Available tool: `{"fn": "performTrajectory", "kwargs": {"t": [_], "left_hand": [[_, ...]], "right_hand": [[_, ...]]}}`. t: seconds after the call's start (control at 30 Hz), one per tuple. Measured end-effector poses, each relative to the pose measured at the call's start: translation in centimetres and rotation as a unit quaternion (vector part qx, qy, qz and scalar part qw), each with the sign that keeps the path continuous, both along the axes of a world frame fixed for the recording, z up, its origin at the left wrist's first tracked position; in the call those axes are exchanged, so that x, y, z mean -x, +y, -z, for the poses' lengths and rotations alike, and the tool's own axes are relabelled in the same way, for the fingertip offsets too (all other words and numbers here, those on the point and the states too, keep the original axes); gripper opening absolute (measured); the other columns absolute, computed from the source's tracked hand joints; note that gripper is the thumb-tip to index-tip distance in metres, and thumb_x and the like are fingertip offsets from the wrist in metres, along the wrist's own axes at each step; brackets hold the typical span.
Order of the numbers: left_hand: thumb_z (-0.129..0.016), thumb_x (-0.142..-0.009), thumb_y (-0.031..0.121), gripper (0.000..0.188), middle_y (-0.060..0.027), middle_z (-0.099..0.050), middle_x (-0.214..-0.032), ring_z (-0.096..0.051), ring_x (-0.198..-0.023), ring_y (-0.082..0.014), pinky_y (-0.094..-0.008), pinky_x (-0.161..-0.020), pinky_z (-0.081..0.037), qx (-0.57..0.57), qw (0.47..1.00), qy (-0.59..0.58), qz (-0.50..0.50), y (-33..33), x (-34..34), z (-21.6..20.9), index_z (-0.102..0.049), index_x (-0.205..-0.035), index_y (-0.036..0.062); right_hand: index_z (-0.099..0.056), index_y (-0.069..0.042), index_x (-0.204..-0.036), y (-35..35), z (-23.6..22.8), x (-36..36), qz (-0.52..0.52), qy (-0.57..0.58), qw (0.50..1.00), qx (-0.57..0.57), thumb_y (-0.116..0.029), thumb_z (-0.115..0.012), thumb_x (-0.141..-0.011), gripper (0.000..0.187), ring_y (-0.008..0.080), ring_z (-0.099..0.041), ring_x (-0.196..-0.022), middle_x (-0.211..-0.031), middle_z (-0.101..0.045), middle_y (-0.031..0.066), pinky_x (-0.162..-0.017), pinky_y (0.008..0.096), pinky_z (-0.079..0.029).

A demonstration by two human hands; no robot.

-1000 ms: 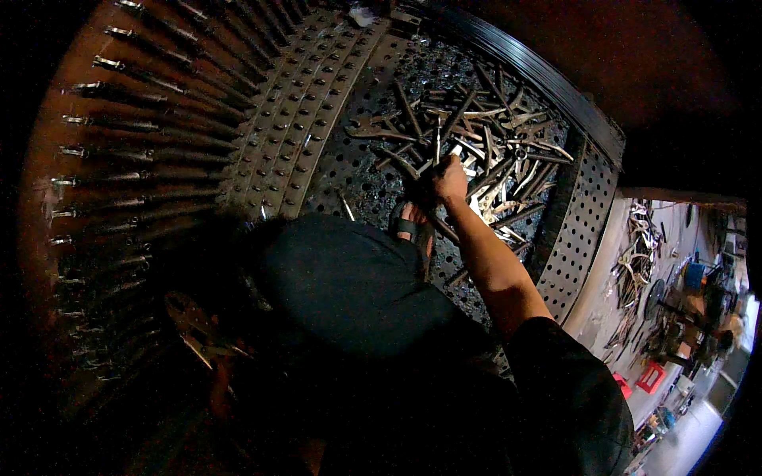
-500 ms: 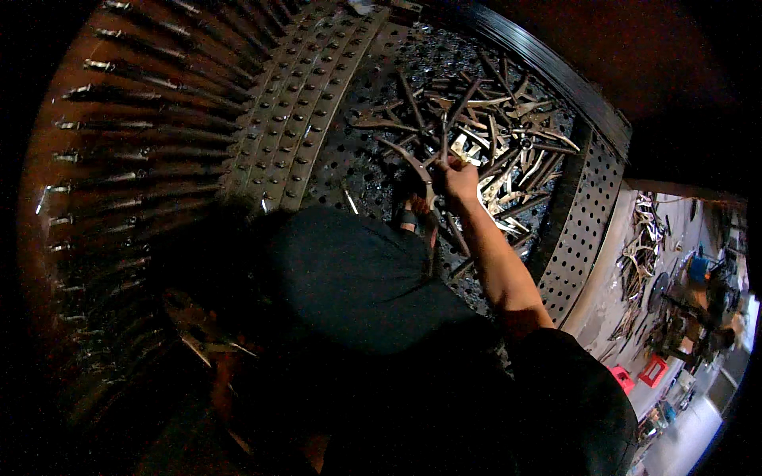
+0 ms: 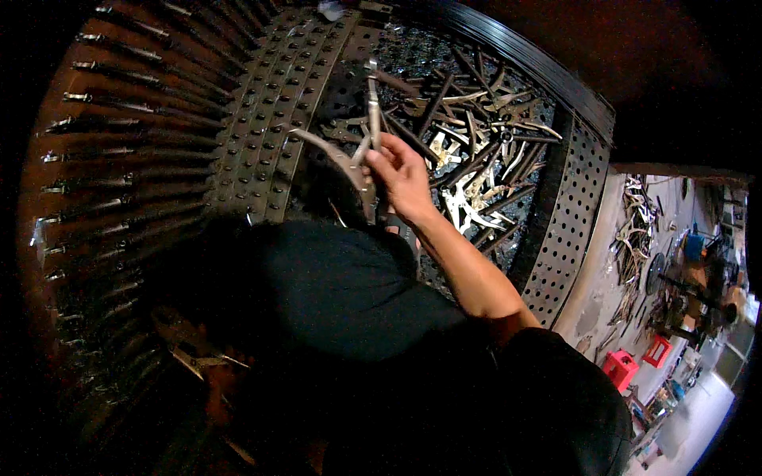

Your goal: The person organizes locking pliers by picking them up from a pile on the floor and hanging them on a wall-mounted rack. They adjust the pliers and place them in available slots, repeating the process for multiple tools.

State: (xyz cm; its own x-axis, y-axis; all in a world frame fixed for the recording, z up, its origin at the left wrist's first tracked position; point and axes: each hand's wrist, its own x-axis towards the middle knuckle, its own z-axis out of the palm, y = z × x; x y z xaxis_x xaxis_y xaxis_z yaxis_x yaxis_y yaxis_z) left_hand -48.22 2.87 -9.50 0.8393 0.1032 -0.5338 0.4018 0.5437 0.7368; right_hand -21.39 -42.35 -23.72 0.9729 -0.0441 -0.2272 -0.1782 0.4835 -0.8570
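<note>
Just left of the heap of loose metal plier-like tools (image 3: 476, 159), the right hand (image 3: 401, 174) is clamped on a slender plier-like tool (image 3: 375, 111), thumb and fingers closed around its middle. One arm of this tool points away from the wearer, another spreads to the left, farther from the heap, and a third part runs down beneath the hand; motion blur softens the leftward arm, and whether it is all one piece cannot be told. The left hand cannot be made out for certain: well to the lower left of the heap, in deep shadow, a dim reddish-brown shape (image 3: 218, 397) shows beside a thin metal piece (image 3: 188, 362), and whether any fingers are apart or together cannot be told. Under the heap lies a dark perforated plate (image 3: 361, 44); to its right stands a paler perforated panel (image 3: 559, 230), and to its left a studded metal panel (image 3: 266, 151), with a bank of dark rods (image 3: 127, 103) farther left. Nearer the wearer than the heap spreads dark clothing (image 3: 349, 293). Beyond the heap's lower right, a second cluster of metal tools (image 3: 633, 238) lies on a pale floor (image 3: 599, 301), near two red plastic containers (image 3: 619, 369).
</note>
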Motion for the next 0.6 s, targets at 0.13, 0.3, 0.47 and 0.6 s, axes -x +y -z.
{"fn": "performTrajectory", "kwargs": {"t": [0.13, 0.3, 0.47, 0.6], "left_hand": [[-0.059, -0.1, 0.031, 0.052, -0.0122, -0.05, -0.138, -0.05, -0.123, -0.0285, -0.0495, -0.107, -0.04, 0.004, 1.0, -0.001, 0.015, 0.1, -1.0, 0.1, -0.043, -0.145, 0.0096], [-0.059, -0.1, 0.032, 0.053, -0.0123, -0.049, -0.139, -0.049, -0.124, -0.0289, -0.0501, -0.108, -0.04, 0.001, 1.0, 0.0, 0.01, 0.5, -0.3, -0.1, -0.043, -0.146, 0.01], [-0.059, -0.1, 0.033, 0.054, -0.0125, -0.048, -0.14, -0.049, -0.125, -0.0292, -0.0508, -0.109, -0.039, -0.006, 1.0, 0.007, 0.012, 0.9, -0.3, -0.2, -0.042, -0.146, 0.0104], [-0.059, -0.1, 0.033, 0.055, -0.0126, -0.048, -0.141, -0.048, -0.126, -0.0295, -0.0513, -0.109, -0.039, -0.009, 1.0, 0.009, 0.013, 1.4, -0.8, 0.3, -0.042, -0.147, 0.0107]], "right_hand": [[-0.052, -0.001, -0.119, 3.5, 2.4, -2.8, -0.04, -0.072, 0.996, 0.025, -0.005, -0.063, -0.098, 0.024, 0.0134, -0.065, -0.083, -0.095, -0.064, 0.0058, -0.075, 0.0284, -0.054], [-0.05, -0.001, -0.11, 9.1, 11.1, -0.8, -0.065, 0.021, 0.988, 0.14, -0.002, -0.065, -0.097, 0.021, 0.0151, -0.066, -0.083, -0.087, -0.066, 0.0077, -0.075, 0.03, -0.054], [-0.054, -0.002, -0.097, 10.3, 15.1, 2.8, -0.139, 0.112, 0.982, 0.053, -0.002, -0.069, -0.092, 0.015, 0.0196, -0.067, -0.083, -0.088, -0.068, 0.0098, -0.075, 0.0341, -0.053], [-0.063, 0.001, -0.1, 11.8, 19.3, 3.8, -0.268, 0.11, 0.914, 0.284, -0.026, -0.08, -0.083, 0.036, 0.0281, -0.069, -0.092, -0.095, -0.071, 0.0166, -0.08, 0.042, -0.055]]}}
